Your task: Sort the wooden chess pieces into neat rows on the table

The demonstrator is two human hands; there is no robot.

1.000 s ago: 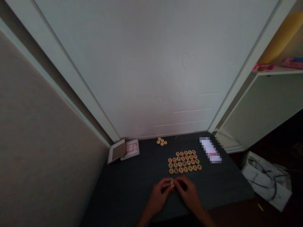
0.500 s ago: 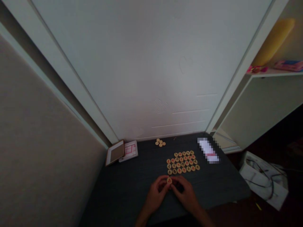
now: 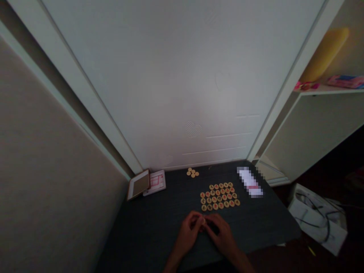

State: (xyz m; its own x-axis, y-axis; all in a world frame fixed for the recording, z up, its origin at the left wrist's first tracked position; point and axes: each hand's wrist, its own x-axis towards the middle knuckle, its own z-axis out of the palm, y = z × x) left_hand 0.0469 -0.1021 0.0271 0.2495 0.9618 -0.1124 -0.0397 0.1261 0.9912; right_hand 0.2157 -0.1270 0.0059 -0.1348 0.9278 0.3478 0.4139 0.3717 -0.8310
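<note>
My left hand (image 3: 188, 229) and my right hand (image 3: 221, 230) meet low over the dark table, thumbs and fingertips pressed together. Pinched between them is a round wooden Chinese chess piece, now almost wholly covered by the thumbs. Just beyond the fingers lie several more Chinese chess pieces (image 3: 221, 206), set out flat in rows with red or dark characters facing up. The row farthest from me is shorter than the others and begins farther right.
Near the back wall lies a small cluster of pale discs (image 3: 193, 171), no characters visible. An open box (image 3: 138, 185) and a red-and-white packet (image 3: 157, 181) are at the back left. A blurred white item (image 3: 250, 182) lies right. A white box with cables (image 3: 318, 220) stands beyond the table's right edge.
The thumbs have closed over the Chinese chess piece, whose red character showed before. Both hands stay in the same place, and the rows look unchanged.
</note>
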